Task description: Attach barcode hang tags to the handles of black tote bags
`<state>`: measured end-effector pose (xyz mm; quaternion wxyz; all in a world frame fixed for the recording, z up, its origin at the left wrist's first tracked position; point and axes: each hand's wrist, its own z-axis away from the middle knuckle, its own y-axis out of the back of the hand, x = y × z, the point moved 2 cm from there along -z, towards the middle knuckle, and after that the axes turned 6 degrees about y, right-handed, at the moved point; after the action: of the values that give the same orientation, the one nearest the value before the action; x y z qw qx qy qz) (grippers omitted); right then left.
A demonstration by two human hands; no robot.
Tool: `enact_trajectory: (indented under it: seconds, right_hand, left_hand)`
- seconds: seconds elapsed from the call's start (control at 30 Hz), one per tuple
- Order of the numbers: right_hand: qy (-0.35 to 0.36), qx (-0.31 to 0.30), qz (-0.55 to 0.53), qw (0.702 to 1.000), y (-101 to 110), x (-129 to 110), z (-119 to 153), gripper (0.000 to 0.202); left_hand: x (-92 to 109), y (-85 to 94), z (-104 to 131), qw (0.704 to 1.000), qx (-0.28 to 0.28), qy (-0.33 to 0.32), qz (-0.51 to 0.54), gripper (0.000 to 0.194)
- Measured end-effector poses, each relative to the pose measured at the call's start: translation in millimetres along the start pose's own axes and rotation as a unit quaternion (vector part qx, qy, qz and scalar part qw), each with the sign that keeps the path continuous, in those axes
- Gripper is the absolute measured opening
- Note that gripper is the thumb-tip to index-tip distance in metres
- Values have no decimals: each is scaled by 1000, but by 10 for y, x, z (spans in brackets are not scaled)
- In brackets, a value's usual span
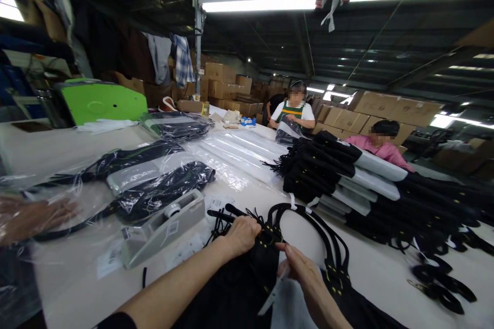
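Note:
A black bag (231, 293) with brass-coloured rivets lies right in front of me. My left hand (242, 235) is closed in a fist on its gathered top edge, beside thin black cords. Close by on the right, my right hand (303, 267) has its fingers pressed together at a narrow white strip (273, 292), which slants down over the bag; the exact grip is partly hidden. Black looped handles (339, 247) with white wrapping arch to the right of my hands. Pale sheet material (295, 300) shows beneath my right hand.
Black bags with pale sheets (370, 180) are stacked at right. A grey tape dispenser (165, 226) stands left, near plastic-wrapped bags (162, 185). Clear plastic sleeves (243, 154) lie mid-table. Another person's hand (38, 216) is at far left; two people (295, 108) work across the table.

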<state>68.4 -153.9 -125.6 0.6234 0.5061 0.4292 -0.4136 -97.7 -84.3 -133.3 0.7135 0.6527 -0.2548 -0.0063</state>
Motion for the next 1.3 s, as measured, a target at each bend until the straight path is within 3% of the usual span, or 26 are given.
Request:
enact_trajectory:
  seconds: [0.1,0.23,0.33,0.43,0.57,0.73,1.0,1.17,1.3]
  right_hand:
    - [5,-26,-94,995,-35,20,61,50]
    - [41,-72,6,997,-70,66,20,30]
    - [57,-58,74,994,-92,97,-49,17]
    - [86,-15,146,985,-116,118,-132,16]
    - [125,18,209,970,-157,184,-264,3]
    - [194,23,255,947,-174,318,-364,15]
    - [307,123,326,886,-88,470,-292,30]
    - [352,116,338,865,-84,445,-247,29]
    - [319,108,322,885,-127,432,-292,26]
  left_hand:
    - [39,30,50,999,12,-4,-30,26]
    - [77,136,127,999,6,4,-53,26]
    - [71,237,191,998,-4,26,-56,25]
    - [69,299,229,999,-7,37,-35,21]
    - [152,249,233,999,-16,2,46,18]
    - [264,-1,222,987,-27,-33,154,15]
    - [240,-296,187,981,-8,45,188,16]
    - [266,-267,129,974,-25,71,213,14]
    - [191,-102,110,957,-18,87,277,13]
